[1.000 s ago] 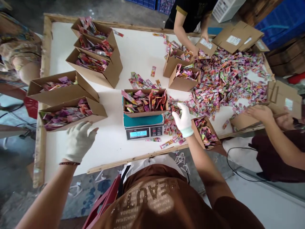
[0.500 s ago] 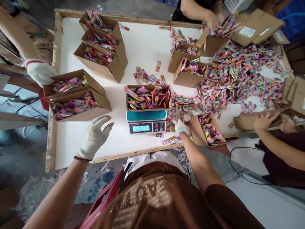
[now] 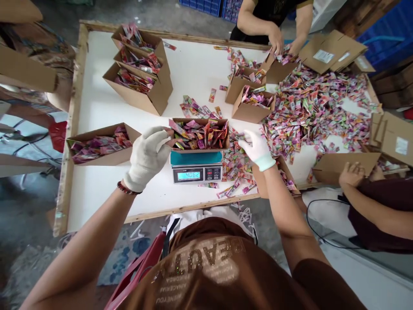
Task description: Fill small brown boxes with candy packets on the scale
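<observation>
A cardboard box (image 3: 200, 150) full of small colourful packets (image 3: 196, 129) sits on a digital scale (image 3: 197, 172), whose lit display appears to read 4062. My left hand (image 3: 149, 157), in a white glove with bare fingertips, is at the box's left end. Its fingers are apart, with the tips at or touching the cardboard. On the other side, my right hand (image 3: 257, 150), also gloved, hovers over loose packets (image 3: 237, 161) with spread fingers, a little apart from the box's right end. Another filled box (image 3: 284, 172) is partly hidden behind my right forearm.
Filled boxes stand at the left (image 3: 103, 148) and back left (image 3: 159, 82) of the white table (image 3: 190, 51). A large packet heap (image 3: 306, 112) covers its right side. Co-workers' hands (image 3: 275, 38) are over a box at the back; another person's hand (image 3: 351, 172) touches a box at right.
My left hand has moved right to the box on the scale. My right hand has risen from the loose packets. One filled box at left is off the table, and the display number has gone up.
</observation>
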{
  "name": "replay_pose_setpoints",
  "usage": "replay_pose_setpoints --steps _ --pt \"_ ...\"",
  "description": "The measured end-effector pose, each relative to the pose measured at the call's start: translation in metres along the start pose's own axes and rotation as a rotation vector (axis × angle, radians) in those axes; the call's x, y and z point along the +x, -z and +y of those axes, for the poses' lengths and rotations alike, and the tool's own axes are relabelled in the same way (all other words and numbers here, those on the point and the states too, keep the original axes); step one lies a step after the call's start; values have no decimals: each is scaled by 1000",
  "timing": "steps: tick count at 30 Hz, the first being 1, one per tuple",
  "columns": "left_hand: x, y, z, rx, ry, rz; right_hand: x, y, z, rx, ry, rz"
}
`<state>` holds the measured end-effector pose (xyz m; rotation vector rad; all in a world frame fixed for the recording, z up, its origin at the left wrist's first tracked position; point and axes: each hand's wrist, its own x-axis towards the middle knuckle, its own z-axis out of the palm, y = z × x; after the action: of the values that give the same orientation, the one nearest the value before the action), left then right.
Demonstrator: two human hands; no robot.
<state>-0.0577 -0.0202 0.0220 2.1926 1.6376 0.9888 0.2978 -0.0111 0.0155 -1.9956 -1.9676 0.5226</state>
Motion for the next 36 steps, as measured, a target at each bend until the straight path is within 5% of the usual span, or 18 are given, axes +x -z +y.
replay_pose_setpoints --steps 4,8,11,17,23,26,30,33,36 --pt "-14 -2 -2 -34 -14 -32 44 -8 -59 -83 243 127" --pt "-31 -5 -9 -23 -15 -33 65 -39 -106 -296 288 -14" --pt "-41 -2 -17 -23 23 -13 65 -44 -107 -267 321 -58" --pt "-29 -5 -15 -39 11 -7 63 -26 -94 -200 303 67" --pt "5 -23 13 -25 -52 -51 68 -54 -110 -303 259 14" --pt "12 -24 19 -45 -53 -70 59 -41 -102 -184 287 112" --pt "13 -20 17 -67 -38 -52 41 9 -72 108 335 350" --pt "14 -18 12 -72 -29 -38 21 42 -28 210 199 549" --pt "18 -17 9 -83 -16 -49 -14 51 29 144 -14 524"
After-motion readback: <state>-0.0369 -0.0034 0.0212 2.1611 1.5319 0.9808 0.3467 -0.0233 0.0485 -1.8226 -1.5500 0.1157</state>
